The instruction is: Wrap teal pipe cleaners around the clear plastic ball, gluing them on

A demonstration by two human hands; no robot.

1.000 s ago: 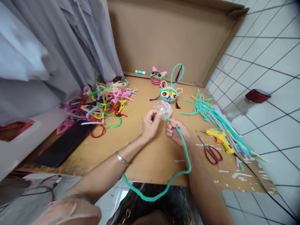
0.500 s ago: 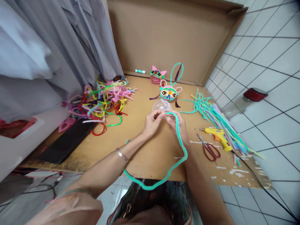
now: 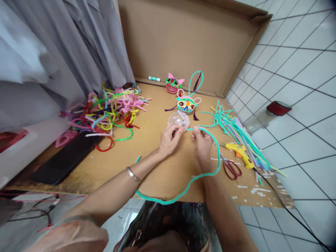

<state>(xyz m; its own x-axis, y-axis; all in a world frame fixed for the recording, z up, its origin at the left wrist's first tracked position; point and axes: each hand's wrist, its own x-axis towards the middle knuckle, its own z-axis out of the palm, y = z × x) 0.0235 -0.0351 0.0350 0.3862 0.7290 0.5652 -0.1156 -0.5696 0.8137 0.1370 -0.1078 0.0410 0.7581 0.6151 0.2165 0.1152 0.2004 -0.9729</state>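
Observation:
A long teal pipe cleaner (image 3: 218,157) runs from between my hands, loops over my right forearm and hangs along the table's front edge to my left arm. My left hand (image 3: 170,138) pinches close to its end, fingers closed. My right hand (image 3: 202,141) grips it a short way along between thumb and forefinger. Just beyond my fingertips sits a clear plastic ball (image 3: 178,119), partly covered by my left hand. Behind it stands a decorated lion-head ornament (image 3: 186,104) with pink loop ears, purple tassels and a teal loop.
A red-faced ornament (image 3: 172,85) and a glue stick (image 3: 154,79) stand at the back. Mixed pipe cleaners (image 3: 112,108) pile up left, by a black slab (image 3: 65,157). To the right lie teal pipe cleaners (image 3: 223,117), a yellow glue gun (image 3: 240,152), scissors (image 3: 231,168) and a jar (image 3: 265,113).
My right hand has moved right, away from my left, drawing out a short stretch of pipe cleaner between them. The loop over my right forearm has swung outward.

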